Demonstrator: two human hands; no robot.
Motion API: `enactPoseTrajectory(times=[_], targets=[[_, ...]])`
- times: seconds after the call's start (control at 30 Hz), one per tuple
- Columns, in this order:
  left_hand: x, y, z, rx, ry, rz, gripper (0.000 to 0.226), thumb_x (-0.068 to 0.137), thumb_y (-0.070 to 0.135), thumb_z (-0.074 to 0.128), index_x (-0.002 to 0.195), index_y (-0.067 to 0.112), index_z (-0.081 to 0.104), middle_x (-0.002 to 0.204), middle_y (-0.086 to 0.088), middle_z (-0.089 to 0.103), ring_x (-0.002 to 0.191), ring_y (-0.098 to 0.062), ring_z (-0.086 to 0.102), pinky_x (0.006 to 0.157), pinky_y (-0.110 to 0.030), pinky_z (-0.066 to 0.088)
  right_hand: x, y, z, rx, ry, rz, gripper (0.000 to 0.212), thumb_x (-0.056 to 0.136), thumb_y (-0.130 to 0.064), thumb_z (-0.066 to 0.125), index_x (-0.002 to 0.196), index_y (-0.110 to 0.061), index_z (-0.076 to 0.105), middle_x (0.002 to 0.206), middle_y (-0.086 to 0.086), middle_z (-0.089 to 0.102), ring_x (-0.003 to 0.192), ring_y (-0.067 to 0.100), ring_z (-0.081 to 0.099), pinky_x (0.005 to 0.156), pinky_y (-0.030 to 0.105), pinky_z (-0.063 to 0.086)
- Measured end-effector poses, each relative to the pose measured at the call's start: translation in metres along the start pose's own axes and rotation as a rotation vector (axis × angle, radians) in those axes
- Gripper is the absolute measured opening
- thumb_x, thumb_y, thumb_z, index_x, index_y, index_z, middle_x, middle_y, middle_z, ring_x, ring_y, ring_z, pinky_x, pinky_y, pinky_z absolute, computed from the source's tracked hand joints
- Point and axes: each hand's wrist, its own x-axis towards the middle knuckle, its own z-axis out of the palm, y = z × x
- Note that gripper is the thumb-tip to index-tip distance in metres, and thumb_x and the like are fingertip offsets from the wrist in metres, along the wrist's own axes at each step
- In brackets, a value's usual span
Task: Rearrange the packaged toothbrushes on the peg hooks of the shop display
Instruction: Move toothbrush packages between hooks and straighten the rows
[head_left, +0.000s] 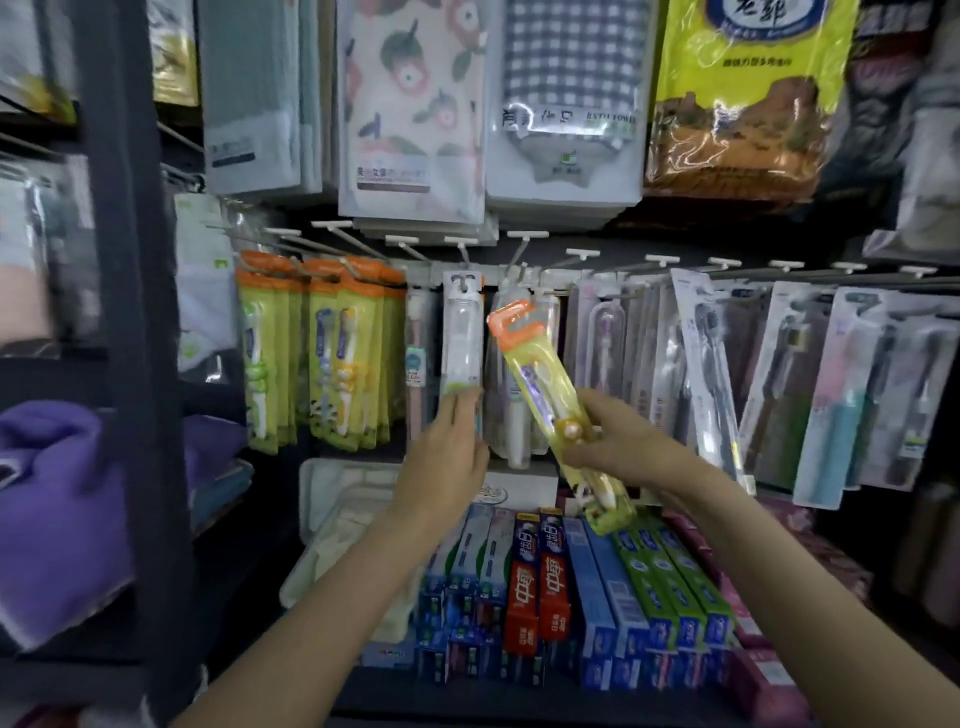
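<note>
The right hand (618, 441) is gripping a yellow toothbrush pack with an orange top (550, 400), fingers curled round its middle; the pack is off the hooks and tilting, its orange hanger end pointing up and to the left, its lower end hanging over the toothpaste boxes (571, 587) stacked on the near shelf. The left hand (447, 457) is reaching up with fingers fairly straight, its fingertips touching the bottom edge of a clear white toothbrush pack (461, 332) that is hanging on a peg hook (462, 248) at the middle of the row. To the left, matching green-and-orange toothbrush packs (322, 353) are hanging in two bunches. To the right, grey and pastel toothbrush packs (779, 374) are filling the remaining hooks. Above, packaged towels (415, 109) are hanging on the far wall.
</note>
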Motion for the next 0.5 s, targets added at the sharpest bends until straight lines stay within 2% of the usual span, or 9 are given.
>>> enactPoseTrajectory(times=[0.07, 0.13, 0.3, 0.4, 0.5], targets=[[-0.010, -0.015, -0.017, -0.024, 0.051, -0.056, 0.044, 0.090, 0.005, 0.047, 0.133, 0.009, 0.038, 0.123, -0.007, 0.046, 0.091, -0.023, 0.056, 0.075, -0.038, 0.049, 0.007, -0.012, 0.014, 0.020, 0.017, -0.078, 0.027, 0.082, -0.004, 0.060, 0.107, -0.011, 0.054, 0.100, 0.008, 0.059, 0.091, 0.025, 0.058, 0.078, 0.034, 0.049], [-0.020, -0.034, -0.036, -0.036, 0.089, -0.126, 0.044, 0.088, 0.004, 0.051, 0.130, 0.008, 0.041, 0.120, -0.007, 0.050, 0.093, -0.023, 0.057, 0.078, -0.034, 0.047, 0.018, -0.029, 0.028, 0.012, 0.023, -0.124, 0.031, 0.084, -0.007, 0.060, 0.114, -0.010, 0.054, 0.110, 0.008, 0.059, 0.099, 0.025, 0.059, 0.079, 0.038, 0.050], [-0.041, -0.070, -0.084, -0.017, 0.145, -0.223, 0.043, 0.085, -0.001, 0.049, 0.127, 0.006, 0.044, 0.114, -0.004, 0.054, 0.092, -0.021, 0.057, 0.074, -0.030, 0.041, 0.049, -0.072, 0.068, 0.060, -0.004, -0.206, 0.039, 0.088, -0.006, 0.058, 0.125, -0.013, 0.049, 0.123, 0.005, 0.056, 0.113, 0.019, 0.053, 0.072, 0.025, 0.046], [-0.050, -0.084, -0.106, 0.027, 0.186, -0.266, 0.043, 0.083, -0.001, 0.050, 0.125, 0.007, 0.045, 0.115, -0.005, 0.057, 0.094, -0.028, 0.059, 0.076, -0.034, 0.043, 0.066, -0.089, 0.087, 0.146, 0.017, -0.178, 0.039, 0.088, -0.005, 0.058, 0.126, -0.011, 0.049, 0.123, 0.008, 0.058, 0.107, 0.019, 0.055, 0.075, 0.025, 0.042], [-0.060, -0.093, -0.119, 0.057, 0.184, -0.317, 0.042, 0.084, 0.000, 0.051, 0.124, 0.007, 0.045, 0.115, -0.006, 0.057, 0.094, -0.028, 0.058, 0.077, -0.034, 0.041, 0.077, -0.100, 0.096, 0.336, 0.081, -0.119, 0.033, 0.087, 0.000, 0.057, 0.118, -0.009, 0.052, 0.117, 0.012, 0.061, 0.092, 0.020, 0.058, 0.069, 0.027, 0.044]])
